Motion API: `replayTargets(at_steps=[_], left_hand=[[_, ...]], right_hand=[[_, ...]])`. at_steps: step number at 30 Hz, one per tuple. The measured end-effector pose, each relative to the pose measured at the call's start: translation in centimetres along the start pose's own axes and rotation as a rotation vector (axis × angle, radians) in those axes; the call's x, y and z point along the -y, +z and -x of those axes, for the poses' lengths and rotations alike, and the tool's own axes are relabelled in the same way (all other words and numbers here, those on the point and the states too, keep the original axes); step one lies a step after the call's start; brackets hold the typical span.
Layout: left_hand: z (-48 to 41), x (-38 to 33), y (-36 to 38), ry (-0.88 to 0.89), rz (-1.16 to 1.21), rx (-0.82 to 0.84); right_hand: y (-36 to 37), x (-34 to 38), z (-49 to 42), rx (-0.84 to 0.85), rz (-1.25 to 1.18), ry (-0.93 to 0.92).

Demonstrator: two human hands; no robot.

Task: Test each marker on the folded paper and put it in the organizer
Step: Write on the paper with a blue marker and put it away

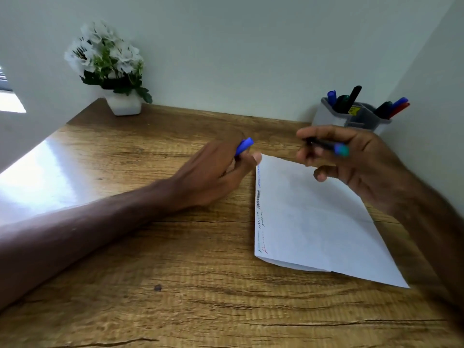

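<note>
Wooden table (150,272) carries the folded paper (313,217), with test scribbles along its left edge. The left hand (216,172) curls round a blue piece (244,145). The right hand (356,169) fingers (316,131) pinch a dark marker (326,146) before the organizer (334,116). Risk: this light pinch may drop the marker, streaking the paper.

Blue marker piece (244,146) mostly out of sight inside the left hand (216,172); paper-edge scribbles (258,209) too blurry.

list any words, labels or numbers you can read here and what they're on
Nothing here can be read.
Yellow sticker on the organizer: dark print, too blurred to read.
Folded paper: only marker squiggles along its left edge, no words.
Dark marker in the right hand, blue piece in the left hand: no print visible.
</note>
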State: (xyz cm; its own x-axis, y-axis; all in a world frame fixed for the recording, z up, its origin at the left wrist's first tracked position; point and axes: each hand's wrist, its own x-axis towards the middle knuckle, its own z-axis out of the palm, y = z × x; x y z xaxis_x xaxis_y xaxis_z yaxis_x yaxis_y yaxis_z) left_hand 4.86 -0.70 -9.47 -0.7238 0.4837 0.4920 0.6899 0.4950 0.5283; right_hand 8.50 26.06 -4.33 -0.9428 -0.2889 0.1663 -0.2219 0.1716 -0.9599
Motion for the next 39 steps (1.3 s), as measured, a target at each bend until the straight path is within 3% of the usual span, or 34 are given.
replayTargets(at_steps=[3, 8, 14, 21, 31, 39], left_hand=[[0.1, 0.2, 0.1, 0.016, 0.051, 0.067], [0.2, 0.4, -0.1, 0.051, 0.099, 0.145], [0.3, 0.3, -0.1, 0.039, -0.020, 0.240], [0.3, 0.7, 0.3, 0.094, -0.107, 0.260], [0.2, 0.9, 0.4, 0.103, -0.102, 0.271], [0.3, 0.7, 0.5, 0.115, -0.115, 0.248]], right_hand=[[1.0, -0.3, 0.6, -0.006, 0.185, -0.005], [2.4, -0.1, 1.0, 0.031, 0.038, 0.029], [3.3, 0.2, 1.3, 0.148, 0.055, 0.178], [4.6, -0.6, 1.8, 0.178, 0.160, 0.094], [6.4, -2.6, 1.5, 0.043, 0.281, -0.124], [6.7, -2.9, 1.6, 0.055, 0.378, -0.208]])
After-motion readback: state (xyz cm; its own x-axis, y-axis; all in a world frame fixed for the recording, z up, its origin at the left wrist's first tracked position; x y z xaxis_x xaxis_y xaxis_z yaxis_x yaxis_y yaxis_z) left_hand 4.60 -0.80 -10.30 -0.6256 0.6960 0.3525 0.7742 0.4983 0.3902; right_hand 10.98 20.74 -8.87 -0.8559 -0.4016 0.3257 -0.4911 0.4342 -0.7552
